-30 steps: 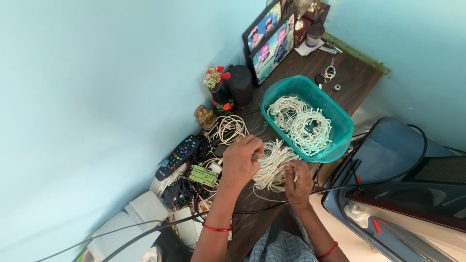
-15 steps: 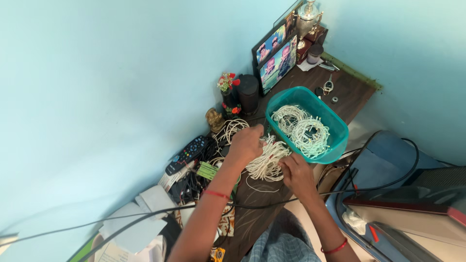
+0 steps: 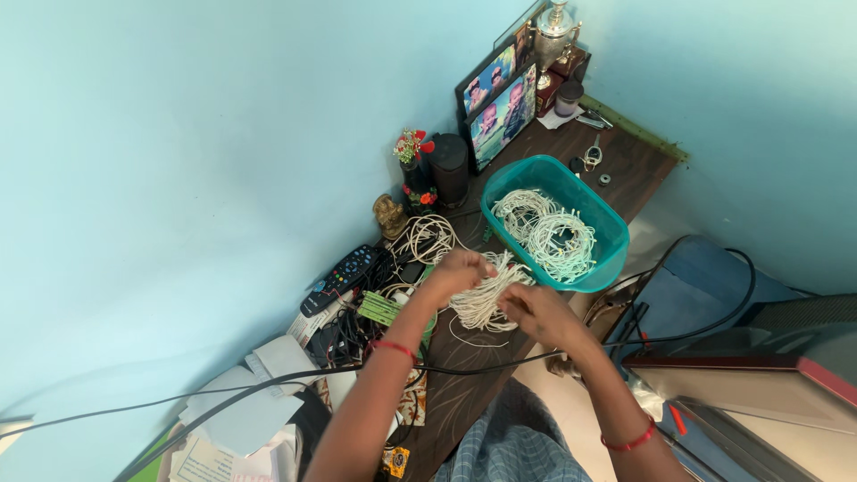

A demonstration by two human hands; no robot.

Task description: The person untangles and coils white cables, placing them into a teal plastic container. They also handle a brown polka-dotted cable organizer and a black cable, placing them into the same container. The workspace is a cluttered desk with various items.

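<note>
A bundle of white cord (image 3: pixel 486 295) lies coiled on the dark wooden table (image 3: pixel 625 174) between my hands. My left hand (image 3: pixel 455 272) grips the bundle's left end, fingers closed over the strands. My right hand (image 3: pixel 527 308) pinches the strands at the bundle's right side. Just beyond sits a teal plastic tub (image 3: pixel 603 214) holding more coils of white cord (image 3: pixel 549 232). A looser coil of white cord (image 3: pixel 427 237) lies on the table to the left of my left hand.
A black remote (image 3: pixel 344 277), a green battery pack (image 3: pixel 382 309), tangled black wires and papers (image 3: pixel 259 402) crowd the table's left end. Framed photos (image 3: pixel 500 103), a trophy, a black cylinder (image 3: pixel 449 165), flowers and a small brass figure (image 3: pixel 390 216) line the wall. A black cable (image 3: pixel 482 364) crosses over my forearms.
Both hands have stayed on the cord bundle, working along it; my right hand has shifted up and left toward the bundle. The view has drifted slightly, so the tub sits a little higher.
</note>
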